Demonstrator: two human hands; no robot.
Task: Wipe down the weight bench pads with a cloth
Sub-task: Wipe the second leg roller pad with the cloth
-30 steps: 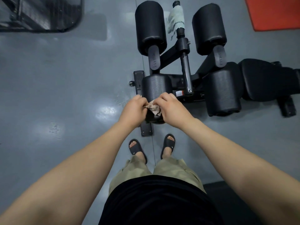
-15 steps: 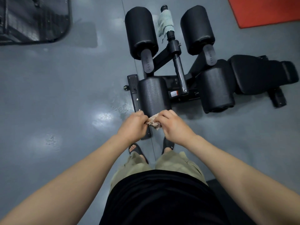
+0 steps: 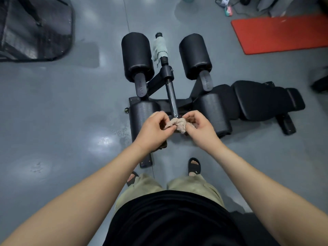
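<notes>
**Cloth bunched between both hands, off the pads**

- Floor (image 3: 53, 121): grey, glossy, coated. Ceiling-light glare in patches, and a rough speckled patch just left of the bench foot. One thin seam runs up the frame from the bench.
- Top left: dark machine base (image 3: 35, 29), black with a rounded corner; blurred, detail unreadable.
- Top right: red mat (image 3: 284, 32) flat on the floor. Beyond it some bags and cables (image 3: 229, 9), too small to identify.
- Weight bench (image 3: 257, 100): black, sits mid-frame, padded seat sections run out to the right.
- Four black roller pads. Far pair: far left roller (image 3: 136, 55) and far right roller (image 3: 195, 55). Near pair: near left roller (image 3: 142, 118) and near right roller (image 3: 214, 112).
- Chrome post (image 3: 171, 96) runs between the pairs, with a grey-green rag (image 3: 159, 48) wrapped round its far end.
- Person stands at the bench foot: black top, khaki shorts (image 3: 195, 183), black sandals (image 3: 194, 167).
- Left hand (image 3: 154, 128): fingers curled, pinches one end of the cloth.
- Right hand (image 3: 200, 128): fingers curled, pinches the other end.
- Cloth (image 3: 177, 124): beige, crumpled into a wad between the hands, over the gap between the near rollers at the post's lower end. Contact with any pad: cannot tell.
</notes>
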